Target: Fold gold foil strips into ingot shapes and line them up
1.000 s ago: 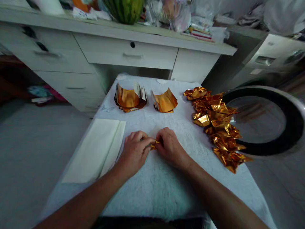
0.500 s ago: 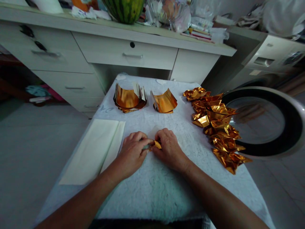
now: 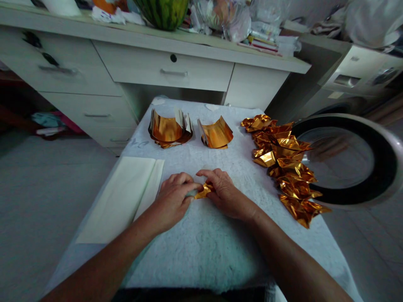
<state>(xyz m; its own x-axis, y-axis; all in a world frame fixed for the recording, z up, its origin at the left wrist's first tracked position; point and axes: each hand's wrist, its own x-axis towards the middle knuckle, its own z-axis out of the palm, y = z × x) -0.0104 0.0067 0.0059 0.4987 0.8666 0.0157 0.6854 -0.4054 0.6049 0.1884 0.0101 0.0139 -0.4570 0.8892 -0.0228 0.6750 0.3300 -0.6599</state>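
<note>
Between my two hands is a small piece of shiny gold foil paper [image 3: 204, 191], partly hidden by the fingers. My left hand [image 3: 176, 197] pinches its left side, along with something pale beneath the fingers. My right hand [image 3: 225, 193] grips the right side between thumb and fingers, its index finger reaching over the top. Beyond the hands, two curved stacks of gold paper stand on the cloth: a thicker stack [image 3: 168, 129] and a thinner stack [image 3: 217, 133]. To the right lies a row of folded gold foil pieces [image 3: 280, 157].
White paper sheets [image 3: 116, 197] lie at the left of the cloth-covered table [image 3: 195, 251]. Behind stands a white cabinet [image 3: 141, 63] with a watermelon [image 3: 162, 12] and plastic bags on top. A washing machine's open round door [image 3: 385, 159] comes close to the table's right side.
My right index finger has lifted and stretched leftward over the foil. More of the gold piece shows between my hands. The left hand has barely moved.
</note>
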